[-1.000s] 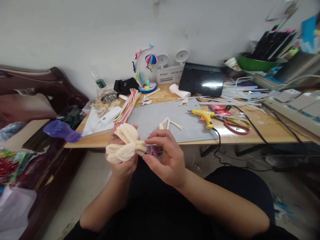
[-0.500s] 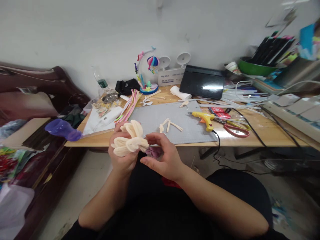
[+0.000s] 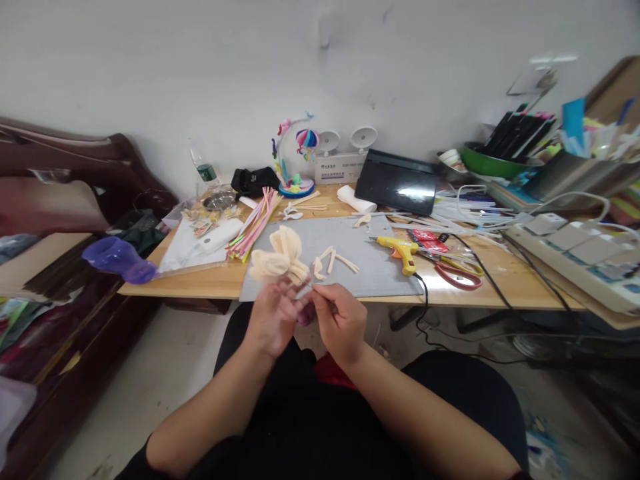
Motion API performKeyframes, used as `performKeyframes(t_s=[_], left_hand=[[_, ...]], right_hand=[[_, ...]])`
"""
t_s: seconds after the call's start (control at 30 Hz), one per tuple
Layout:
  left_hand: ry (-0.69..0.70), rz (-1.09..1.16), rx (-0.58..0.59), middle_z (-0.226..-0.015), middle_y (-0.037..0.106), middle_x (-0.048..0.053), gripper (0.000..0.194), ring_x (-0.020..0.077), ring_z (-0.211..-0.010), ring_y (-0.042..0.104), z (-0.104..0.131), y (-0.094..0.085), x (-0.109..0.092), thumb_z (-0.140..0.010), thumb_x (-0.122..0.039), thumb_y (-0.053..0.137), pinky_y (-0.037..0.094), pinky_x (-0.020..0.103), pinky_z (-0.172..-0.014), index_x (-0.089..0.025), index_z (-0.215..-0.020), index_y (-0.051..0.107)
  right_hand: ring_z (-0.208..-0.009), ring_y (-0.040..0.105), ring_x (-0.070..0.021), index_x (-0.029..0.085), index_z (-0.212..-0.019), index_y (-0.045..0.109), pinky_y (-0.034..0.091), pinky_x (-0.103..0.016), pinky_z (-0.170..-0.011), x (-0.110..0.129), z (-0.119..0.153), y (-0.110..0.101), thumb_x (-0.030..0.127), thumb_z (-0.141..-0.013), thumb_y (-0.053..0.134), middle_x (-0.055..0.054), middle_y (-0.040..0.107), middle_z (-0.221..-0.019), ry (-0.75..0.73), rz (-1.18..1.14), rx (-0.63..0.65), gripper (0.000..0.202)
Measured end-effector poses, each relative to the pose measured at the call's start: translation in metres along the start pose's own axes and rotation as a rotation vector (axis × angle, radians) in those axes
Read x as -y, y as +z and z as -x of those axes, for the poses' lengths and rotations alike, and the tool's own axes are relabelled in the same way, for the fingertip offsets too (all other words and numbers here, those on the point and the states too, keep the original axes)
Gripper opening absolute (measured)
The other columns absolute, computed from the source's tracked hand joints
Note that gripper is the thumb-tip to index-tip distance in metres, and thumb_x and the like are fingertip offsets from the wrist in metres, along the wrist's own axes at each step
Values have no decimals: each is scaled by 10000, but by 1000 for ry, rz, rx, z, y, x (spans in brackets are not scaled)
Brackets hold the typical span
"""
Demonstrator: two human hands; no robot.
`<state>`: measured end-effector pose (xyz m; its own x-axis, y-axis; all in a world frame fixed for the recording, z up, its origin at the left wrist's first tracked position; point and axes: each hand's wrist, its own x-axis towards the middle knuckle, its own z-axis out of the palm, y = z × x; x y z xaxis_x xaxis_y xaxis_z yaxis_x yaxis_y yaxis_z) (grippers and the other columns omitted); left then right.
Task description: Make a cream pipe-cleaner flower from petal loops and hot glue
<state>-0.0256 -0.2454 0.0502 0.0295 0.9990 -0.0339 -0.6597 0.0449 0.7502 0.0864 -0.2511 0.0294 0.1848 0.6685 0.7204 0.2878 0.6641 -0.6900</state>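
Observation:
A cream-coloured flower of fuzzy looped petals point(image 3: 280, 257), seemingly made of pipe cleaners, is up over the near edge of the grey cutting mat point(image 3: 370, 267). My right hand point(image 3: 343, 320) pinches the thin stem at the flower's lower right end. Just under the petals is my left hand point(image 3: 273, 320), palm up and fingers apart, slightly smeared by motion; whether it touches the flower I cannot tell. Short cream pipe-cleaner pieces point(image 3: 345, 263) lie on the mat to the right of the flower.
A yellow glue gun point(image 3: 400, 250) rests on the mat's right side, its cord hanging off the table edge. Scissors point(image 3: 457, 275) lie beyond it. Coloured pipe cleaners point(image 3: 257, 223) are at left, near a purple vase-like container point(image 3: 119, 260). A power strip point(image 3: 575, 250) sits far right.
My left hand has loosened from around the flower and lies below it with fingers apart. My right hand, open before, now pinches the stem. The flower points farther away from me.

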Motion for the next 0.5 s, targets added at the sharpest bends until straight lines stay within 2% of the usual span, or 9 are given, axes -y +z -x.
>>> performKeyframes(t_s=[0.07,0.2,0.4,0.5], left_hand=[[-105,13,26,-1037,642,100,525,246,-1034,573,6,2,8,-602,-527,707,455,363,-872,-174,-983,626],[-71,4,36,-1013,660,108,526,224,-1036,570,11,8,8,-653,-516,676,452,308,-863,-149,-1027,636],[-111,50,22,-993,676,83,475,192,-1013,583,12,12,2,-724,-515,610,441,298,-891,-162,-1040,643],[-123,55,-35,-963,680,81,477,188,-980,596,15,14,5,-732,-531,592,439,312,-898,-162,-1030,648]], right_hand=[[-671,615,-149,189,-916,634,510,-296,-613,-3,2,0,99,-794,532,-52,675,-739,-152,75,-25,183],[-685,606,-166,188,-1021,598,514,-314,-602,-10,6,2,64,-776,541,-67,682,-769,-344,157,-19,280],[-678,594,-177,171,-1096,554,513,-315,-581,-10,8,2,45,-757,559,-76,678,-757,-447,221,11,363],[-678,598,-179,179,-1126,539,507,-313,-574,-11,7,2,63,-771,552,-72,678,-756,-468,236,1,374]])
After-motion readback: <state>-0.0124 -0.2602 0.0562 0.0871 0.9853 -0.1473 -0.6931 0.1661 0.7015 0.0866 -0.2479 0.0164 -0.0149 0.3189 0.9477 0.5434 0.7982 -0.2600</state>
